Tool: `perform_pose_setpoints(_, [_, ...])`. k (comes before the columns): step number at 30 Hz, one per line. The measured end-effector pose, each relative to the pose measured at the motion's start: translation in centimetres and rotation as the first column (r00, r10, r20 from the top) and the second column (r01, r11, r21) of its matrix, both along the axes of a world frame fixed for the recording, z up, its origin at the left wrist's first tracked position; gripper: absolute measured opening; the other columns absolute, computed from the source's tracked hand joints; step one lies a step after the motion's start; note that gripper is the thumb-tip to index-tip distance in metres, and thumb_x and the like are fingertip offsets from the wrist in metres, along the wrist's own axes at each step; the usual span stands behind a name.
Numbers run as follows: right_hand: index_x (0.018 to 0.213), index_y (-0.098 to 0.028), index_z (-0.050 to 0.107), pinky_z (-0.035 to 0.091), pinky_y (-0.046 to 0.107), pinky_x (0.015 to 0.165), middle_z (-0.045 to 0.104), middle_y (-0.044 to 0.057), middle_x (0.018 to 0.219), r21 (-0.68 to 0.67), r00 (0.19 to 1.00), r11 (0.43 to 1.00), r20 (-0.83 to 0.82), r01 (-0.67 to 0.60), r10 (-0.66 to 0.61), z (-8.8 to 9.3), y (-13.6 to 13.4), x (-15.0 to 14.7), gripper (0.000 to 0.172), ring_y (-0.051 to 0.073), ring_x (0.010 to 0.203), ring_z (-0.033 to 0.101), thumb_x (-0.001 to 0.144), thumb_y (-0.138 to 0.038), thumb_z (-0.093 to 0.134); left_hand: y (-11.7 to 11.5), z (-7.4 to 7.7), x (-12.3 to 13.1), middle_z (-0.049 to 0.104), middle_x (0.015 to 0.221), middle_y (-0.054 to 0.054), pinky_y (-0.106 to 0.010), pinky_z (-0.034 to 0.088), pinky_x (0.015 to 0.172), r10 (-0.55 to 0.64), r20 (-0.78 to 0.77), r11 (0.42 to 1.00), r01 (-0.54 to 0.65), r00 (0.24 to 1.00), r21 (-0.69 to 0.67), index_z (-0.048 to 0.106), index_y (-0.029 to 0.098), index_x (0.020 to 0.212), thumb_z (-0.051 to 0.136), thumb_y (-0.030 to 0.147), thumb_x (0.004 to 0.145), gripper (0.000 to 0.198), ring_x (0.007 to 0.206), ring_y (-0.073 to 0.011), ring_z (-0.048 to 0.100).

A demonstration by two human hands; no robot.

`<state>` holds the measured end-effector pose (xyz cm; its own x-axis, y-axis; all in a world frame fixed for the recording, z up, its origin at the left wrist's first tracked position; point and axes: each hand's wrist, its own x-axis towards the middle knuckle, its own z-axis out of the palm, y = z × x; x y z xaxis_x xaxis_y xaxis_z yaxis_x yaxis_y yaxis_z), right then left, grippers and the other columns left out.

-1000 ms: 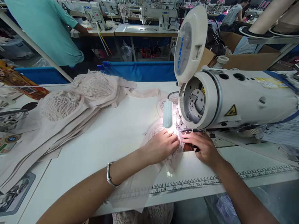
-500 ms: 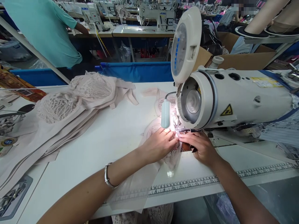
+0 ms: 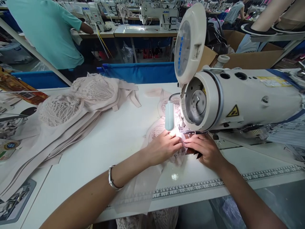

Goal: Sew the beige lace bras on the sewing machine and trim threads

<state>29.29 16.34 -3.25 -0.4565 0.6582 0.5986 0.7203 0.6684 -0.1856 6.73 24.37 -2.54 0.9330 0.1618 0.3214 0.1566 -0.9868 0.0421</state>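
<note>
Under the needle end of a white sewing machine (image 3: 252, 95) lies a pale pink lace bra (image 3: 156, 131), lit by a small lamp (image 3: 169, 117). My left hand (image 3: 163, 148) presses on the bra just left of the needle, fingers closed on the fabric. Close by on the right, my right hand (image 3: 206, 149) pinches the edge of the same bra between thumb and fingers. A small dark pointed thing (image 3: 199, 155) shows beneath the right palm; its kind is unclear. The needle itself is hidden behind the fingers and the machine head.
Stacked lace bras (image 3: 95, 90) with long bands cover the table's left side. The machine's round cover (image 3: 190, 47) is swung up. A printed ruler (image 3: 190, 187) runs along the front edge. Beyond a blue cloth (image 3: 143, 72), a co-worker in a teal shirt (image 3: 45, 35) leans over another table.
The bra has shifted a little away from me under my hands, its near tip drawn in. The round mechanism inside the machine's open end has turned. The co-worker's arm has moved slightly.
</note>
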Motion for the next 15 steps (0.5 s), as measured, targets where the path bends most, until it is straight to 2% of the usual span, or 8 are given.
perform_pose_setpoints(7, [0.121,-0.022,0.066,0.058,0.043,0.087,0.075,0.005,0.114,-0.067,0.999,0.997,0.029,0.047,-0.046,-0.4,0.0,0.2,0.057,0.024,0.106,0.068,0.081,0.009,0.041,-0.2,-0.2,0.2,0.066,0.103,-0.01,-0.035,0.041,0.077,0.116,-0.004,0.993,-0.116,0.993,0.006,0.063,0.014,0.105,0.039,0.009,0.101,0.025,0.087,-0.0204,0.057])
perform_pose_setpoints(12, [0.126,-0.02,0.063,0.057,0.045,0.092,0.071,0.008,0.124,-0.081,0.996,0.994,0.064,0.075,-0.069,-1.0,0.0,0.3,0.065,0.025,0.11,0.066,0.075,0.01,0.038,-0.5,-0.3,0.3,0.065,0.104,-0.011,-0.033,0.038,0.073,0.159,-0.02,0.986,-0.158,0.987,0.052,0.063,0.012,0.093,0.035,0.008,0.102,0.03,0.086,-0.0202,0.056])
perform_pose_setpoints(15, [0.124,-0.02,0.065,0.057,0.045,0.093,0.072,0.007,0.122,-0.084,0.995,0.994,0.074,0.074,-0.068,-0.9,-0.1,0.3,0.065,0.026,0.11,0.066,0.075,0.011,0.038,-0.6,-0.4,0.2,0.066,0.101,-0.01,-0.033,0.037,0.072,0.184,-0.005,0.98,-0.183,0.983,0.074,0.063,0.011,0.1,0.035,0.008,0.102,0.028,0.085,-0.0201,0.057])
